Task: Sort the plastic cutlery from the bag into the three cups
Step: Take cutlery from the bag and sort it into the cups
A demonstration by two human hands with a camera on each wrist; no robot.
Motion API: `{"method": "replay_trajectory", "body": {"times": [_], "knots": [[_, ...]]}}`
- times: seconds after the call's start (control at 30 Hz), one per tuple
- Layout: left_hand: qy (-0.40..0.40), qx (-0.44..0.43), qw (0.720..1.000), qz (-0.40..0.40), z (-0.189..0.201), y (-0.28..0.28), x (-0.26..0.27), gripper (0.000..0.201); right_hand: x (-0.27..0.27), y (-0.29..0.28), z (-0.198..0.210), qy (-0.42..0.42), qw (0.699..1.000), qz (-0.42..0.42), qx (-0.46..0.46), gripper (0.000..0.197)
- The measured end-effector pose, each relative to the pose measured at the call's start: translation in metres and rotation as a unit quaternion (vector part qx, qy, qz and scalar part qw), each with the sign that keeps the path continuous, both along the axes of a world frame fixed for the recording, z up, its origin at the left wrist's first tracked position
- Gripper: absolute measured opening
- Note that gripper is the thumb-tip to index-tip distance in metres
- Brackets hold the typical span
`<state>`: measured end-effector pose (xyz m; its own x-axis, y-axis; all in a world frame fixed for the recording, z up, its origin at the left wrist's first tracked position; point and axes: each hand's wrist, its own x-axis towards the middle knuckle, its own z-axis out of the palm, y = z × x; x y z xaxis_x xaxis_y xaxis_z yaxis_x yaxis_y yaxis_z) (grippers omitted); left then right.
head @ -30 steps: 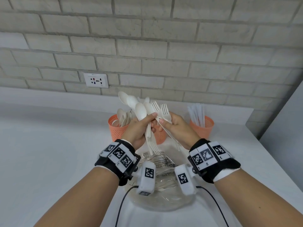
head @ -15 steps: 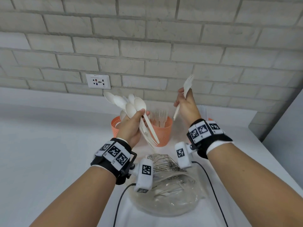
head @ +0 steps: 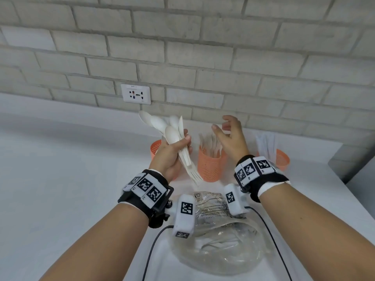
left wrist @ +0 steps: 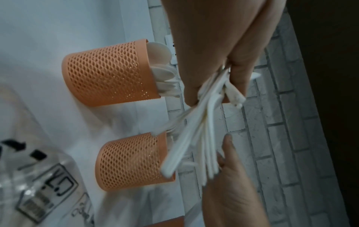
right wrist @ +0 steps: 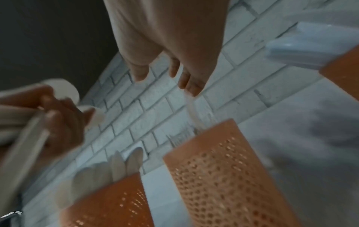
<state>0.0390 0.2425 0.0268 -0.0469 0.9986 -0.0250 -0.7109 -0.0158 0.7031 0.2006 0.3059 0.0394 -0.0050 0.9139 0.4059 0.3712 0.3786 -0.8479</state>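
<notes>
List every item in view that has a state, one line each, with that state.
left hand: grips a mixed bundle of cutlery
right hand: open, empty, above the middle cup
left cup: upright, holds spoons
middle cup: upright, holds forks
right cup: upright, holds knives
bag: lying on the counter, some cutlery inside

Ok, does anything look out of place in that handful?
Yes: in the bundle the left hand grips, spoon bowls point up, but one fork sits reversed, tines hanging down beside the middle cup.

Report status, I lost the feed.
Left hand gripping cutlery bunch. Right hand open, empty, above middle cup. Nothing in the way.
</notes>
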Motion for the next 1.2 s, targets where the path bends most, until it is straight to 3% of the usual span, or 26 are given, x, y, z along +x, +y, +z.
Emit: {"method": "replay_trajectory", "body": {"times": [0.07, 0.13, 0.23, 0.33, 0.47, 0.57, 0.7, 0.9, 1.03, 1.1, 1.2], "knots": [[0.002, -0.003, 1.0, 0.006, -0.001, 0.001, 0.001, 0.036, -0.001, -0.011, 0.011, -0.017, 0.999, 0.039, 0.033, 0.018], [-0.005, -0.009, 1.0, 0.014, 0.0, 0.001, 0.003, 0.033, -0.004, -0.026, 0.021, -0.053, 0.984, 0.164, -0.035, 0.011], [-0.019, -0.017, 0.999, 0.028, -0.001, 0.002, 0.005, 0.042, -0.009, -0.045, 0.024, -0.187, 0.917, 0.301, -0.184, 0.021], [-0.014, -0.018, 0.999, 0.038, 0.0, 0.001, 0.007, 0.049, -0.01, -0.051, 0.02, -0.218, 0.902, 0.31, -0.206, 0.026], [0.005, -0.002, 0.999, 0.039, 0.008, -0.006, 0.008, 0.006, -0.008, -0.054, 0.016, -0.22, 0.897, 0.315, -0.218, 0.015], [0.008, 0.008, 0.999, 0.038, 0.013, -0.008, 0.006, 0.012, -0.002, -0.053, 0.014, -0.184, 0.901, 0.321, -0.227, 0.014], [-0.059, 0.005, 0.997, 0.053, 0.016, -0.006, -0.005, 0.012, 0.019, -0.047, 0.015, -0.182, 0.918, 0.271, -0.225, 0.011], [-0.109, 0.0, 0.992, 0.068, 0.013, 0.0, -0.01, 0.015, 0.026, -0.038, 0.015, -0.082, 0.961, 0.179, -0.192, 0.022], [-0.104, -0.009, 0.991, 0.085, 0.009, 0.004, -0.017, 0.015, 0.028, -0.033, 0.014, 0.007, 0.975, 0.092, -0.202, 0.023], [-0.12, -0.006, 0.989, 0.09, 0.007, 0.006, -0.02, 0.015, 0.029, -0.032, 0.013, 0.08, 0.972, 0.049, -0.215, 0.026], [-0.134, -0.005, 0.987, 0.086, 0.002, 0.009, -0.023, 0.015, 0.028, -0.033, 0.017, 0.25, 0.933, 0.093, -0.243, 0.03]]}}
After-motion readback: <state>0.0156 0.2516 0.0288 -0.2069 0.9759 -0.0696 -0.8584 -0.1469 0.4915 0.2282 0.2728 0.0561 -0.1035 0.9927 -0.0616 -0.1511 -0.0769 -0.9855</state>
